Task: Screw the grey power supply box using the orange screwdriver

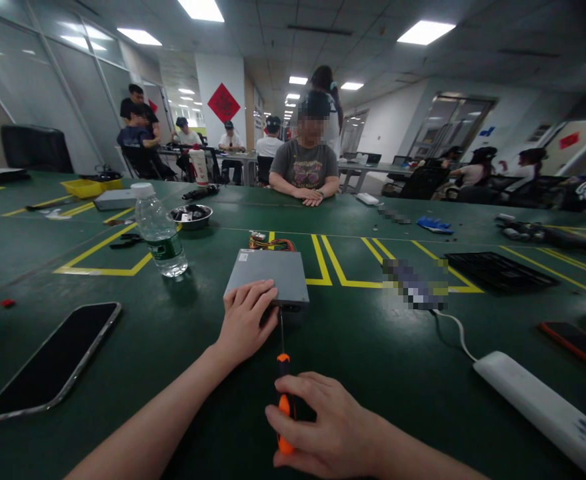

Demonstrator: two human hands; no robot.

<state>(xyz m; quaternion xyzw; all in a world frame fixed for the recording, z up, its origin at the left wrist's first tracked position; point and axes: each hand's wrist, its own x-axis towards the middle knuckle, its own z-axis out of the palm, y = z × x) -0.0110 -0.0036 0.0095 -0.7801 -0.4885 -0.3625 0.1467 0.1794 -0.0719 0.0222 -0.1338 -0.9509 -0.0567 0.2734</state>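
Observation:
A grey metal computer power supply lies flat on the green table, its bundle of coloured cables at the far side. My left hand grips its near left corner, fingers on the top and thumb at the near side. My right hand is closed around the orange and black handle of a screwdriver. The thin shaft points away from me, and its tip meets the near face of the power supply; the exact contact spot is too small to make out.
Left of the power supply stand a water bottle and a metal bowl; a phone lies nearer. On the right are a white power strip, a black panel and a blue glove. A person sits opposite.

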